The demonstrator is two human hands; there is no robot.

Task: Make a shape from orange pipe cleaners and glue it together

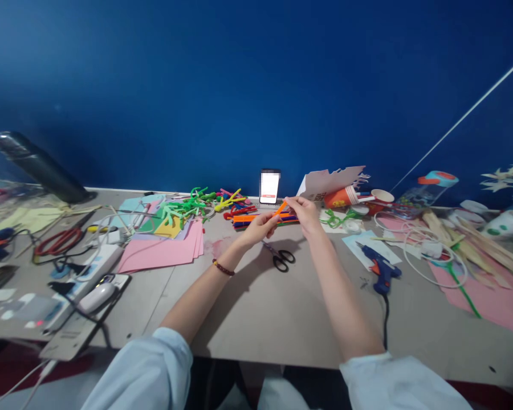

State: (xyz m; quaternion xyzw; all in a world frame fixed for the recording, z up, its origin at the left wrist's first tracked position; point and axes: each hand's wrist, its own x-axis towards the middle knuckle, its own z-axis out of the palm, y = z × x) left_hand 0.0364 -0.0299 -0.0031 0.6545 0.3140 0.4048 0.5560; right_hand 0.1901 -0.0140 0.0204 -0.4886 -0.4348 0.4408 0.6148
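Over the far part of the table, my left hand (260,227) and my right hand (303,213) are both closed on an orange pipe cleaner (281,208). It slants up from the left fingers to the right fingertips. Behind and below my hands lies a bundle of straight pipe cleaners (244,218) in orange, purple and other colours, partly hidden by them. Black-handled scissors (284,260) rest on the table just below my hands, their blades pointing away.
A lit phone (269,187) stands against the blue wall. Bent green pipe cleaners (188,206) and pink paper (158,250) lie left. On the right are a blue glue gun (380,270), an orange paper cup (341,197) and white cable (410,256). A power strip (98,265) lies far left.
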